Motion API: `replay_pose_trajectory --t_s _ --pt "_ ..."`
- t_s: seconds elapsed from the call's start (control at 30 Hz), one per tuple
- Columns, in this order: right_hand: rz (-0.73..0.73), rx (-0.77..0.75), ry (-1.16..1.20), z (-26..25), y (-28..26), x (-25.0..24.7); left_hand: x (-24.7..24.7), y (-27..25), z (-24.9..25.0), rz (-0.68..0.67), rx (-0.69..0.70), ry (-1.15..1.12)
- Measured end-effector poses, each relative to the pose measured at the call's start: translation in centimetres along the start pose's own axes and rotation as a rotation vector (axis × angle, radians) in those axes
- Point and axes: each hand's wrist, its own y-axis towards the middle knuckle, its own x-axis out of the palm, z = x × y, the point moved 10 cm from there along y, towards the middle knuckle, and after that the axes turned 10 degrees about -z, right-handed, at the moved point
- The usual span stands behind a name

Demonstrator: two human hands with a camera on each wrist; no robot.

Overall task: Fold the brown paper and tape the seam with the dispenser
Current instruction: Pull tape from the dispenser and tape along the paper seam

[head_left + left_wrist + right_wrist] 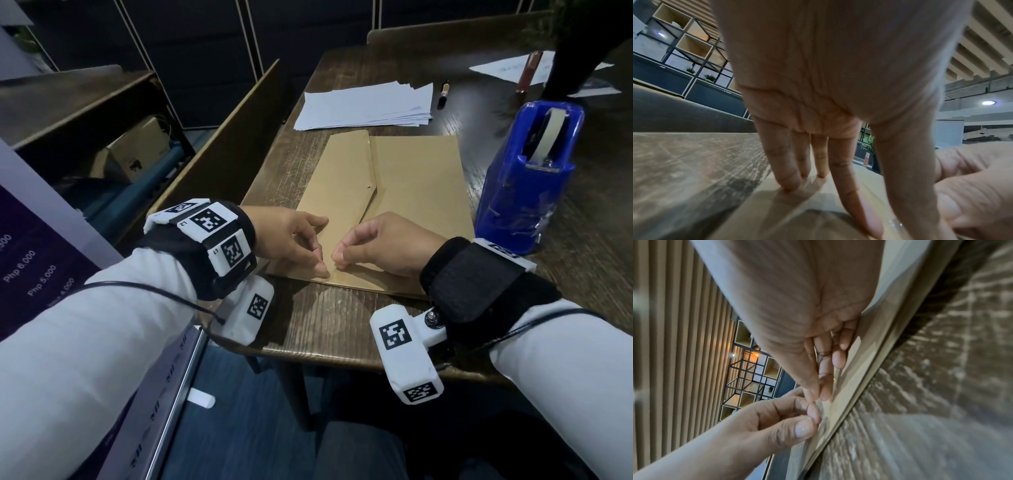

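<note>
The brown paper (418, 192) lies folded on the dark wooden table (329, 329), its seam running away from me down the middle. At the near end of the seam my left hand (323, 272) and right hand (337, 258) meet almost fingertip to fingertip. Each pinches one end of a short strip of clear tape (823, 410), which is hard to make out, low over the paper (855, 374). The other fingers of my left hand (900, 233) rest on the paper (797, 216). The blue tape dispenser (524, 192) stands upright to the right of the paper.
A stack of white sheets (366, 106) lies beyond the brown paper, with a dark marker (444, 94) beside it. More white sheets (507, 66) and a brownish tube (527, 72) sit at the far right. A wooden partition (219, 144) borders the table's left side.
</note>
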Motion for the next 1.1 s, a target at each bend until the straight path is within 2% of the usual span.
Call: replay_pose_trajectory --t_s 0.3,0.67,1.1 --pt "-0.002 -0.001 0.036 0.12 -0.03 0.13 -0.12 0.05 0.08 0.019 -0.03 -0.009" --pt "0.002 -0.005 0.024 0.12 0.14 0.18 -0.58 0.2 0.01 0.12 -0.018 -0.044" --pt "0.018 0.016 -0.004 0.13 -0.03 0.08 -0.47 0.29 -0.15 0.11 -0.05 -0.061"
